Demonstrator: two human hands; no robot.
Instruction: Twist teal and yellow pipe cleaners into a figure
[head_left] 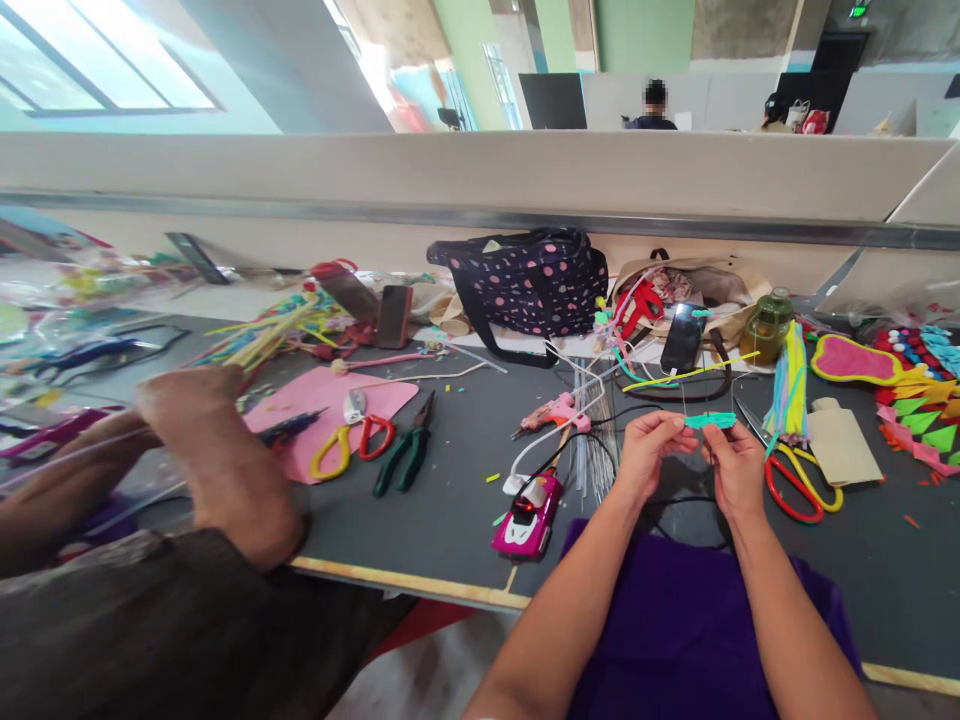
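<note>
The left hand (646,456) and right hand (739,468) grip a turquoise strip (709,421) between their fingers; behind, a beige bag (726,287) holds patterned cloth (673,284), a green bottle (768,322) beside it.

Over the counter (450,520), both forearms (577,590) are stretched forward; left grip (646,458) and right grip (739,475) are held close together, both pinched.

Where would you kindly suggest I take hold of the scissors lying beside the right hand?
Probably by the red and yellow handle loops, coming from the near table edge: the loops lie toward that edge, while the blades point away, close by the right hand.
</note>
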